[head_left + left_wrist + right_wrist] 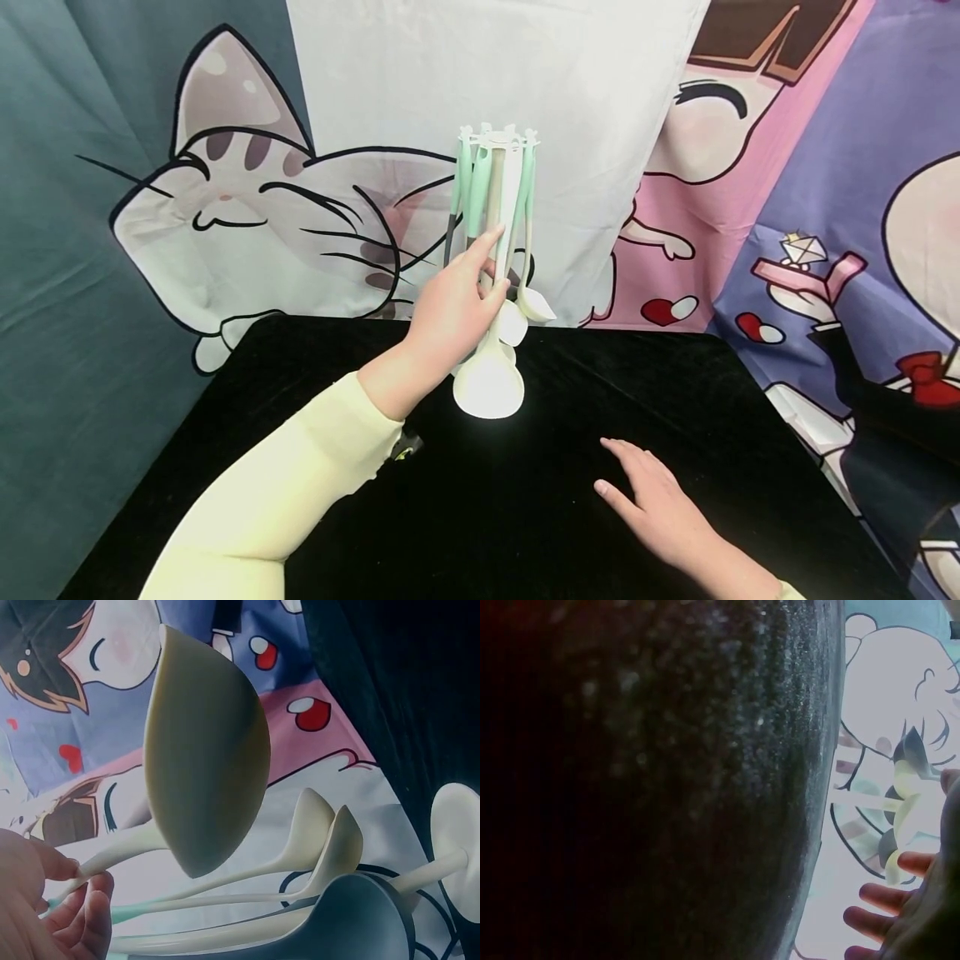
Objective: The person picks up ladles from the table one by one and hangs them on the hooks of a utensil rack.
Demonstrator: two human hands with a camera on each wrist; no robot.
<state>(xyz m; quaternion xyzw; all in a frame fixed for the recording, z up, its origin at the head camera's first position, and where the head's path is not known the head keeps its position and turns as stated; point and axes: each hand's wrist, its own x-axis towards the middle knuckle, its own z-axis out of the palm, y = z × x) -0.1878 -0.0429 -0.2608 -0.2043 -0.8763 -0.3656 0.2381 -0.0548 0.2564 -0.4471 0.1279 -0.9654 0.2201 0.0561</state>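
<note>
My left hand (457, 312) pinches the handle of a cream ladle (489, 385), its bowl hanging down at the front of a utensil stand. In the left wrist view, thumb and fingertips close round that thin handle, and the large ladle bowl fills the middle. The stand has a white hook ring (498, 140) on top and a round white base (454, 851). From the ring hang several utensils with mint-green handles (477, 187), among them smaller cream spoons (311, 825) and a grey-blue utensil (367, 919). My right hand (663, 504) holds nothing, fingers extended over the table's right side.
A black cloth covers the table (570, 533). Behind it hangs a printed curtain (585, 75) with cartoon figures, close to the stand. A small dark object (407, 446) with a yellow-green mark shows by my left sleeve.
</note>
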